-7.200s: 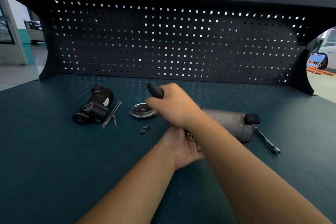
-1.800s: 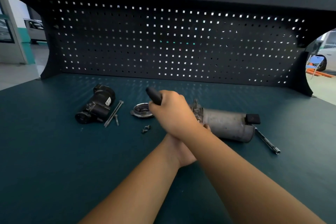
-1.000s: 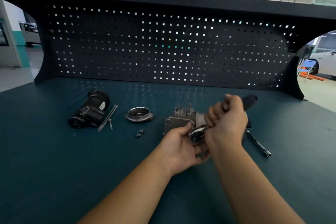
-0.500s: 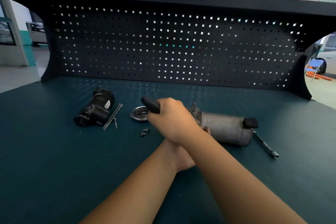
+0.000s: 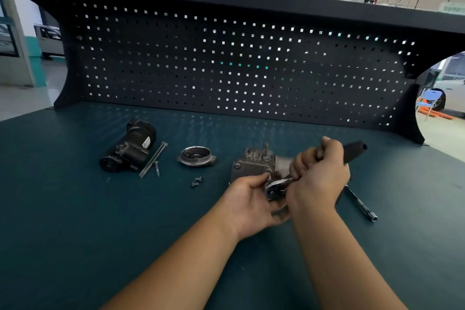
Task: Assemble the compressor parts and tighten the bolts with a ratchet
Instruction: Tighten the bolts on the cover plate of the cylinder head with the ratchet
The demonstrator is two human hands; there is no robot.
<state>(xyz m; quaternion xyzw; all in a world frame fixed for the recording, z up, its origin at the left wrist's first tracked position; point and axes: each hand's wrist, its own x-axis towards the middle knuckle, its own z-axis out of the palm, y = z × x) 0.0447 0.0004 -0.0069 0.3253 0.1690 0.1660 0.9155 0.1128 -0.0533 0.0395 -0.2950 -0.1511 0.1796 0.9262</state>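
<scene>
Nearest, the left hand [image 5: 249, 199] curls round the head of the chrome ratchet with a black handle [image 5: 275, 187]. It steadies that head against the near end of the grey cast-metal compressor body [image 5: 254, 162], which lies on the dark green worktop [image 5: 75, 234]; the bolt itself is hidden. The right hand [image 5: 319, 176] is fisted tight on the handle. Tightening looks under way but far from finished. Farther off lie small loose bolts [image 5: 196, 181], a round metal end cover [image 5: 196, 156], long thin bolts [image 5: 153, 158] and a black cylindrical motor unit [image 5: 128, 150], all still unfitted.
</scene>
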